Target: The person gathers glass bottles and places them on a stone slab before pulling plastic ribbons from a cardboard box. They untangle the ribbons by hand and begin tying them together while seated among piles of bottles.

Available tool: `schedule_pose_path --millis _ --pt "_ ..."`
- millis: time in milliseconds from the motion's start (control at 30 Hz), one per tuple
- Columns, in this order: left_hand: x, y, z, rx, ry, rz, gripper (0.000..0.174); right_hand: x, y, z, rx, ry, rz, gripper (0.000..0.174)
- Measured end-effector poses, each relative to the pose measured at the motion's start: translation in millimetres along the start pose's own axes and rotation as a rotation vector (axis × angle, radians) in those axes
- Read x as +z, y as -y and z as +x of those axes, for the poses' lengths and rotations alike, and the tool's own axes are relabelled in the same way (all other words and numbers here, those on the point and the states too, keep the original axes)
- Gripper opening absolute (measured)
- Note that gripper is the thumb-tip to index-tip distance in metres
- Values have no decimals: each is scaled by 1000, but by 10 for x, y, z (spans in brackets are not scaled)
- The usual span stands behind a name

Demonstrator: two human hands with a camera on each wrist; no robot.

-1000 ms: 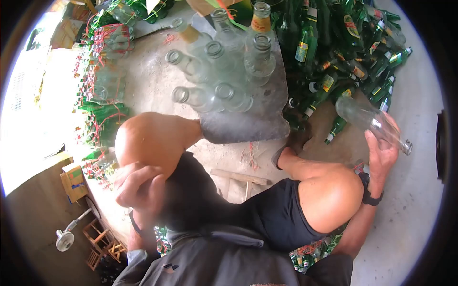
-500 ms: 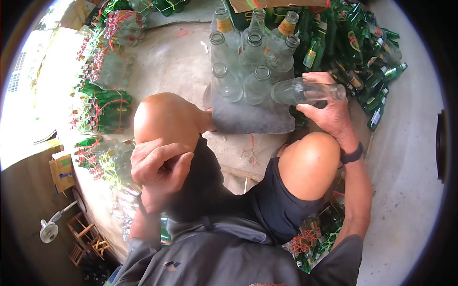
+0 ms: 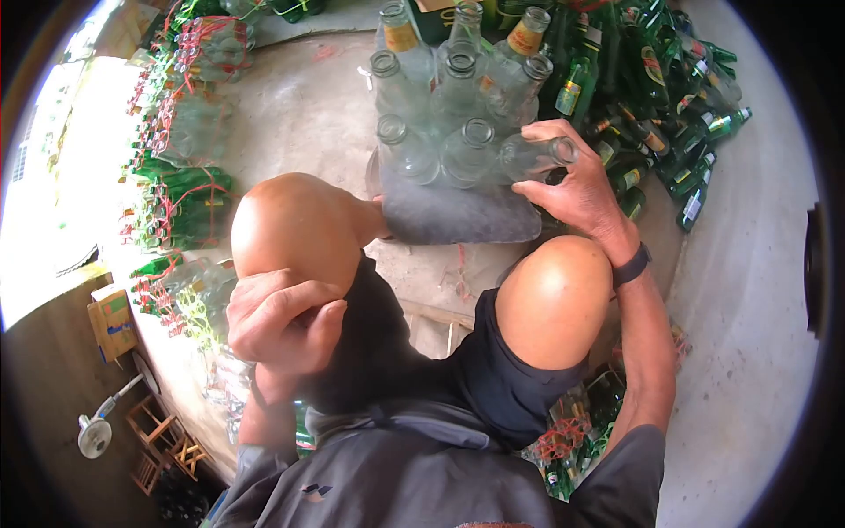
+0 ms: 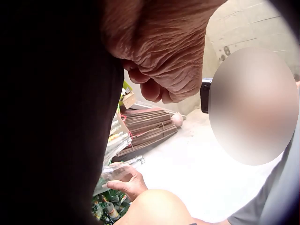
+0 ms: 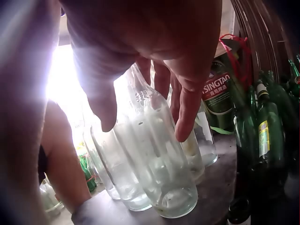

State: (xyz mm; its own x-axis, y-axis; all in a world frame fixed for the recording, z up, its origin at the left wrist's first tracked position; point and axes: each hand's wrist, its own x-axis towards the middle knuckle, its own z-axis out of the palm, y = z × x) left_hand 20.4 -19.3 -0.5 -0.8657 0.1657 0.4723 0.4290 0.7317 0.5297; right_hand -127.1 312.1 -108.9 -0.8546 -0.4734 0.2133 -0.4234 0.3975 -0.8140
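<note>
My right hand (image 3: 583,195) grips a clear glass bottle (image 3: 525,158), thumb on one side and fingers on the other. In the right wrist view this bottle (image 5: 159,145) leans slightly, its base right at the dark grey board (image 3: 462,220). It stands close beside several other clear bottles (image 3: 458,101), some with orange neck labels, grouped upright on that board. My left hand (image 3: 286,321) rests over the left knee (image 3: 295,220), its fingers loosely curled with nothing in them; the left wrist view shows the same hand (image 4: 159,56) from close by.
Green bottles (image 3: 651,106) lie heaped to the right of the board, by a pale wall (image 3: 748,290). Bundles of bottles tied with red string (image 3: 189,202) line the left side. A green Tsingtao carton (image 5: 218,91) stands behind the group. A fan (image 3: 94,436) stands lower left.
My right hand has carried the bottle from the far right, over the green heap, leftward to the group's front right corner, turning it from lying sideways to nearly upright. The left hand stays at the knee.
</note>
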Motion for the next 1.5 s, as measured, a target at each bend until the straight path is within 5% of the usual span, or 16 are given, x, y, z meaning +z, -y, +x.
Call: schedule_pose_path --millis 900,1500 --pt "55 -57 -122 -135 -36 106 7 -60 -256 -231 184 -56 14 78" --pt "34 -49 -130 -171 5 200 5 -125 -1360 -1477 615 -485 207 25"
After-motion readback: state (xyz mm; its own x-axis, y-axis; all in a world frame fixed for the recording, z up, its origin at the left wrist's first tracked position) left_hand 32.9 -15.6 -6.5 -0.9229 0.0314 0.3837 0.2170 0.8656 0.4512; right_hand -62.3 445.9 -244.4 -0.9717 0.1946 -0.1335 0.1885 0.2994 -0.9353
